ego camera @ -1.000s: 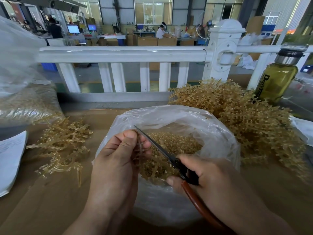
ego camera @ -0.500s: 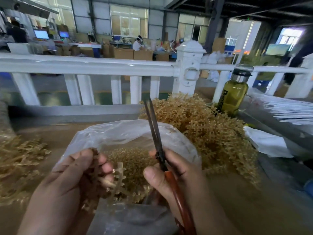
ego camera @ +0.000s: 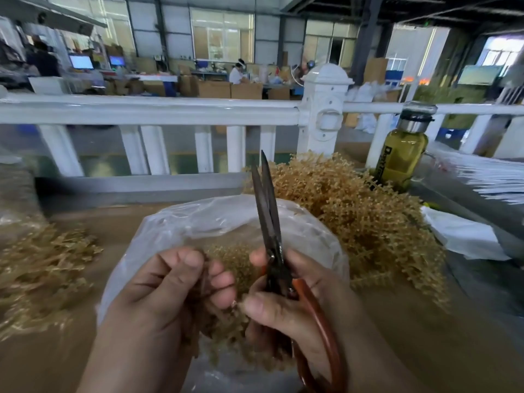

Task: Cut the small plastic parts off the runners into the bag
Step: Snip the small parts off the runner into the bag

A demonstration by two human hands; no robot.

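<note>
The single head view sits at the person's eye height, facing forward and tilted down over the near edge of the desk (ego camera: 425, 350). It is close in: the left hand (ego camera: 170, 293) gripping a runner (ego camera: 218, 327) and the right hand (ego camera: 297, 307) holding the scissors (ego camera: 269, 222) fill the lower middle. The wide lens bows the white railing (ego camera: 156, 110) at the desk's far edge, with the hall behind.

My clear plastic bag (ego camera: 198, 219) sits open in front of me, with a heap of tiny tan plastic bits (ego camera: 235, 259) inside. My left hand (ego camera: 167, 293) holds a tan twiggy runner (ego camera: 221, 321) over it. My right hand (ego camera: 300, 310) grips the dark scissors with red-brown handles (ego camera: 269, 222), tips up and a little apart.
</note>
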